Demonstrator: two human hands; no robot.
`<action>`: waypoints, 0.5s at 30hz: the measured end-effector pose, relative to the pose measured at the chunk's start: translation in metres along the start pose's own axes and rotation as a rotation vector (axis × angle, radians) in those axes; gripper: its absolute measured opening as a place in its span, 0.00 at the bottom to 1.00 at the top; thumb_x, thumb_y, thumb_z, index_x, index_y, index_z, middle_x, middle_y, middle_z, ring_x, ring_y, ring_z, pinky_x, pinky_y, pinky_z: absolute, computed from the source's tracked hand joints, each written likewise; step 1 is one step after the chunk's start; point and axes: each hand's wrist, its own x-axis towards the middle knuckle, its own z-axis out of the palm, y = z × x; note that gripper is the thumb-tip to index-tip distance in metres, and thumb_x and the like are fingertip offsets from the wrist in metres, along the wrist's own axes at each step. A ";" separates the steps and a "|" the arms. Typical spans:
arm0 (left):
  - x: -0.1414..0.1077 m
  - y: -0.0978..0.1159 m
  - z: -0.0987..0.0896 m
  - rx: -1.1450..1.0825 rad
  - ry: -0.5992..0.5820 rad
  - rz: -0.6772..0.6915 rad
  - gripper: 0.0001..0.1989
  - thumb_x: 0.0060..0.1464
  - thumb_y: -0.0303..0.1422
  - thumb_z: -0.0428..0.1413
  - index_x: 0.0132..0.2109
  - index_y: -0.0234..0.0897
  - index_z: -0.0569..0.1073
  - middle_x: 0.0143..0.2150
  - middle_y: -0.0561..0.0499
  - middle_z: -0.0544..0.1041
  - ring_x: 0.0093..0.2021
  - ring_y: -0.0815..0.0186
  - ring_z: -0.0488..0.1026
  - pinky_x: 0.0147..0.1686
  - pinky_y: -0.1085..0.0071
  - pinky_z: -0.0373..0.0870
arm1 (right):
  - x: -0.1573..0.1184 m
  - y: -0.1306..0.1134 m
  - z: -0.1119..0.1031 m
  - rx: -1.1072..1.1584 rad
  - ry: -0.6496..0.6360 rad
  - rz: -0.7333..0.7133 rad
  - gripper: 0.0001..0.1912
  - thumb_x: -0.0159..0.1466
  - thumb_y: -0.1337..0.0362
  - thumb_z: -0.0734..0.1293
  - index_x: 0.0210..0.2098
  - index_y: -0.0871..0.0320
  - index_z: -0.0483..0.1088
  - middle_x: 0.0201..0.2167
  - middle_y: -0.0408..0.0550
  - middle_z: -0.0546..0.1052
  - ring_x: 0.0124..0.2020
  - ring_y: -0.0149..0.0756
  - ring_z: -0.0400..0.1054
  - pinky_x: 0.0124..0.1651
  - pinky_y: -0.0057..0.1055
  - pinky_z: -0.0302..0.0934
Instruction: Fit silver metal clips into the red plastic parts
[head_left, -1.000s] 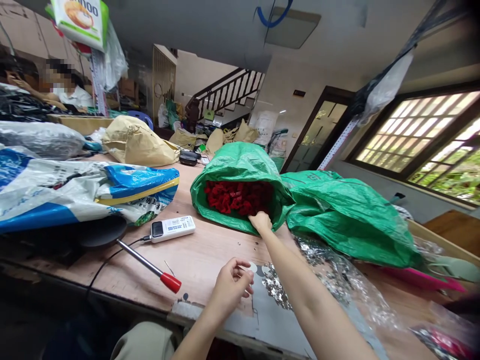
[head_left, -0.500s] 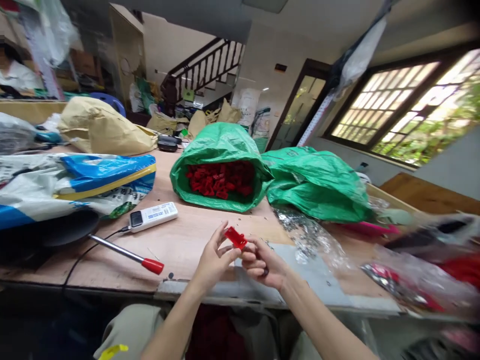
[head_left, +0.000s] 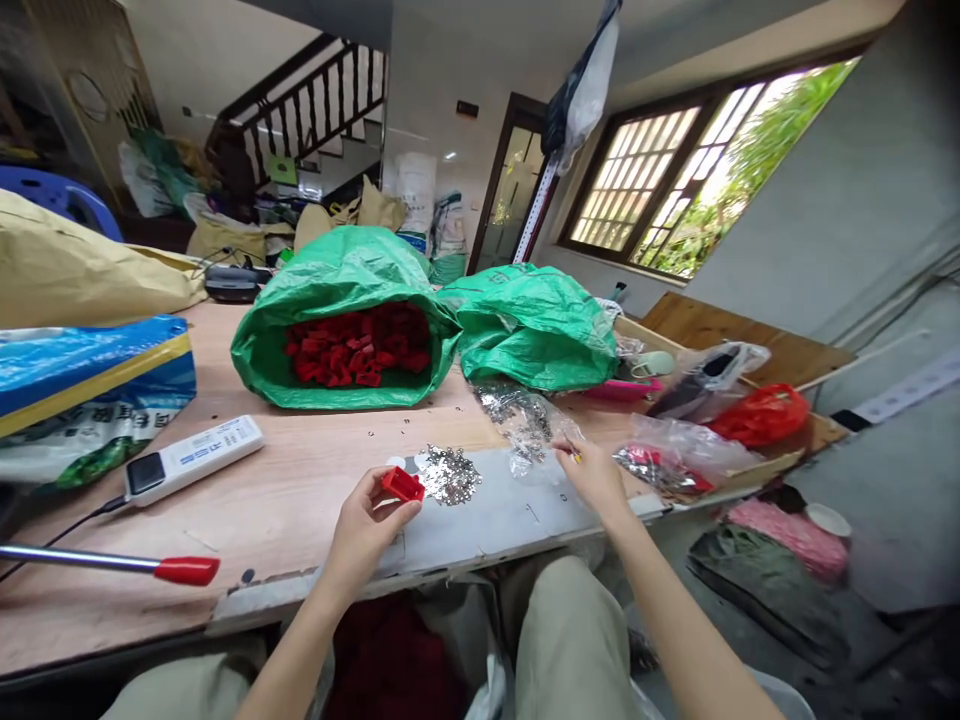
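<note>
My left hand (head_left: 361, 532) is closed on a small red plastic housing (head_left: 403, 484), gripped between thumb and fingers with its hollow side facing up. Just right of it, a heap of small shiny metal pieces (head_left: 451, 476) lies on the grey sheet (head_left: 487, 520). My right hand (head_left: 596, 478) is at the edge of a clear plastic bag (head_left: 525, 425) that holds more small metal parts. Its fingertips are pinched together; a tiny yellowish spot shows there, too small to name. Beyond my hands, a green woven sack (head_left: 345, 400) lies with its mouth towards me, full of red plastic parts (head_left: 360, 345).
A second green sack (head_left: 536, 335) lies to the right. At the left are a white device with a cable (head_left: 195, 460), a lever with a red handle (head_left: 186, 570) and a blue-and-white bag (head_left: 97, 390). A wooden tray (head_left: 814, 435) with a red bag (head_left: 765, 415) stands far right.
My right hand has left the red plastic housing and moved right to the clear bag. The left hand still holds the housing. The view has turned right, and the metal heap now shows.
</note>
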 end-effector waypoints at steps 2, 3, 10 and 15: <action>-0.001 0.000 0.000 0.017 0.002 -0.010 0.21 0.50 0.39 0.65 0.48 0.37 0.70 0.47 0.45 0.80 0.47 0.59 0.80 0.49 0.65 0.76 | 0.015 0.009 0.004 -0.090 -0.066 -0.027 0.06 0.59 0.66 0.66 0.31 0.56 0.77 0.35 0.52 0.81 0.41 0.48 0.74 0.44 0.34 0.62; -0.001 0.000 0.000 0.024 0.002 -0.016 0.21 0.50 0.39 0.65 0.48 0.37 0.70 0.47 0.45 0.80 0.46 0.60 0.80 0.48 0.64 0.76 | 0.020 0.010 0.008 -0.132 -0.095 -0.040 0.06 0.59 0.65 0.67 0.28 0.56 0.76 0.32 0.52 0.81 0.39 0.47 0.74 0.43 0.33 0.62; -0.002 -0.003 0.000 0.017 0.002 0.010 0.21 0.49 0.38 0.66 0.48 0.37 0.70 0.47 0.46 0.80 0.46 0.61 0.79 0.47 0.66 0.77 | 0.042 -0.002 0.027 -0.290 -0.195 -0.085 0.06 0.57 0.64 0.71 0.25 0.58 0.75 0.29 0.54 0.80 0.38 0.48 0.74 0.38 0.31 0.60; -0.002 0.003 -0.002 0.021 0.028 -0.012 0.21 0.49 0.39 0.66 0.48 0.37 0.70 0.46 0.45 0.80 0.45 0.59 0.80 0.45 0.64 0.78 | 0.050 -0.003 0.009 -0.171 -0.285 -0.092 0.08 0.52 0.63 0.70 0.18 0.57 0.74 0.17 0.43 0.74 0.23 0.37 0.68 0.27 0.27 0.58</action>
